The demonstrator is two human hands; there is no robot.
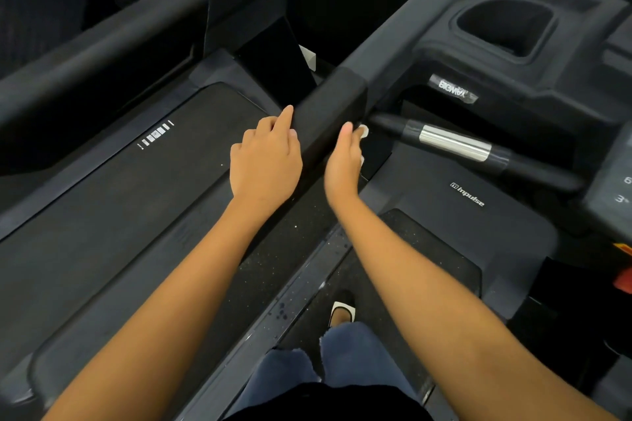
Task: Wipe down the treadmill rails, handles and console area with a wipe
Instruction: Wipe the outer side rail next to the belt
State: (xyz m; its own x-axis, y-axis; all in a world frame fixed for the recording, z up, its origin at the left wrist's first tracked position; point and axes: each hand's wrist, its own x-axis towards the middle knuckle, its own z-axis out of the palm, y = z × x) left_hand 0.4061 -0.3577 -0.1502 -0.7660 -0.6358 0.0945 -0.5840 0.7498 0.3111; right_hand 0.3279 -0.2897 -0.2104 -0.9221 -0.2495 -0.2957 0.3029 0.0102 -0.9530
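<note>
1. Evidently the job was no more than partway through. At far left lay the neighbouring treadmill's belt, well apart from any wipe.
2. The left hand rested open against the left face of the padded handrail, with its index finger stretched along the padding, gripping nothing.
3. That handrail ran between the two hands and rose toward the console at the right.
4. The right hand held the white wipe and pressed it to the rail's right face. Only scraps of the wipe showed past the hidden fingers.
5. The step in hand therefore looked like wiping this rail. The black padding showed no streaks, so how much of it had been cleaned could not be told.
6. Further right, the silver-banded pulse grip, the cup holder and the console's edge all sat apart from the wipe. I judged the handles and console area still left to do.
</note>
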